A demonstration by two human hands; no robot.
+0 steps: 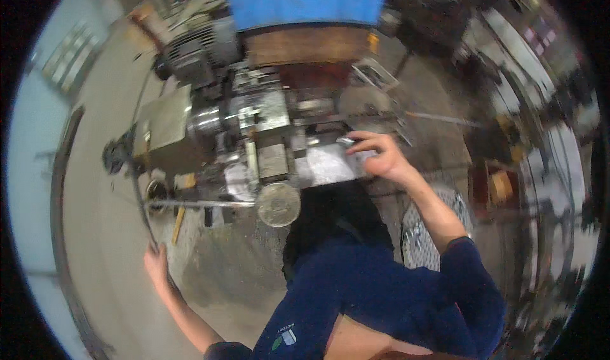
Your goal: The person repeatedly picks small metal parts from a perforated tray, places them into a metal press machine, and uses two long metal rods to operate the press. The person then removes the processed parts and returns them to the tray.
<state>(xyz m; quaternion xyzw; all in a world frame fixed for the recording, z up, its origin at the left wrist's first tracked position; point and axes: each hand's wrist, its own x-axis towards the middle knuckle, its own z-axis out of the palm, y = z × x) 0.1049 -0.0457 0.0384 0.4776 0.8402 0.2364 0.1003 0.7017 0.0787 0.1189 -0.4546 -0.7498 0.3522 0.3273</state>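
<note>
The dark lever (145, 219), at the left of the machine (270, 112), is judged stiff, best held at its near end, where it is gripped by the left hand (155, 261); the right hand (380, 157) is half-curled, its hold unclear.

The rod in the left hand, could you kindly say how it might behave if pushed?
The rod is probably stiff, running nearly straight to the left hand. It is slim, so perhaps light. Its far end appears to meet the dark hub, so it may swing.
</note>
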